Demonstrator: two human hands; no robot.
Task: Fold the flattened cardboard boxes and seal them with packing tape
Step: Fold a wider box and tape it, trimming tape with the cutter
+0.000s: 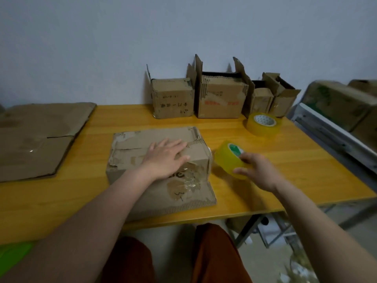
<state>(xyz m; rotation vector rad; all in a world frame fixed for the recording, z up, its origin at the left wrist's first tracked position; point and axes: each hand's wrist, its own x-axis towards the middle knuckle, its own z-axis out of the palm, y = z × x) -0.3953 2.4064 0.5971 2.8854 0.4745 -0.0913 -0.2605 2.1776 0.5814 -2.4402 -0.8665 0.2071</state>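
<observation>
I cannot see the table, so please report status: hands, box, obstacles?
Left hand flat on folded cardboard box. Right hand grips yellow tape roll beside box. Nothing in the way.

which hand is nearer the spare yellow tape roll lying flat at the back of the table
Right hand, just in front of that yellow tape roll; left hand is farther, pressing the brown cardboard box.

Four open boxes [221,94] at twelve o'clock; one box being folded [142,158], two tape rolls [263,123], one flattened cardboard [36,137] at nine o'clock.

dim, bluish light | soft focus | wide-angle bending at edges
</observation>
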